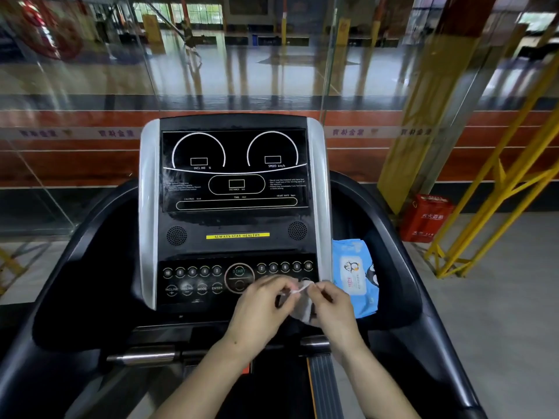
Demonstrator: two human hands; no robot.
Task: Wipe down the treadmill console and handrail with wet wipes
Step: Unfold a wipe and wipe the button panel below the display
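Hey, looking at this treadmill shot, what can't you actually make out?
- Head view: buttons right of START, covered by the left hand and right hand.
- Wet wipe: mostly hidden between both hands; its fold is unclear.
- Wipe pack: label print too small.
- Console: small instruction text blurred.
- Handrail: lower ends cut off by the frame.

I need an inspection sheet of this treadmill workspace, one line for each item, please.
Surface: treadmill console, display dark, button row below; black handrail curves round both sides.
Job's things: wet wipe held between both hands; blue wet wipes pack lies right of the console.
Clutter: nothing seen.
Hands: left hand and right hand both pinch the wipe, in front of the buttons.
Cables: nothing seen.
Surroundings: glass wall ahead, yellow steel frame and red box on the right.
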